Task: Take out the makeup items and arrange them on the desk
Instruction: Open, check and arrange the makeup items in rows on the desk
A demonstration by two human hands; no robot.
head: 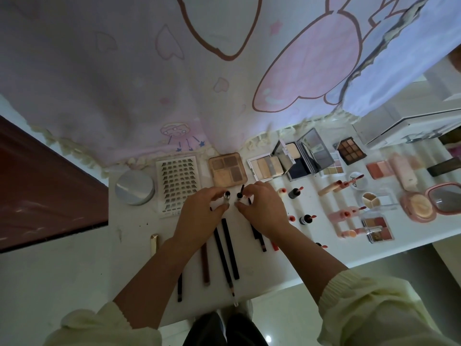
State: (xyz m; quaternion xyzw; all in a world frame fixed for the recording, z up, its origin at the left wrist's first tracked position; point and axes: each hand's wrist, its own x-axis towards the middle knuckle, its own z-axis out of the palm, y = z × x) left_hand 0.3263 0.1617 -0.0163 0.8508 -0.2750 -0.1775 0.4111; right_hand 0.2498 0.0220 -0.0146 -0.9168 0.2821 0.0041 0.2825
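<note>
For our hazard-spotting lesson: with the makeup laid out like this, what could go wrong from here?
1. The left hand holds an open tube and the right hand its wand; the dark tip could smear the white desk.
2. A long pencil reaches the desk's front edge; a sleeve might knock it off.

white box (411,126), silver lettering, possibly "Dior"

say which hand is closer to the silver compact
Left. The left hand, holding a tube, is right of the silver compact; the right hand, holding a wand, is farther right.
</note>
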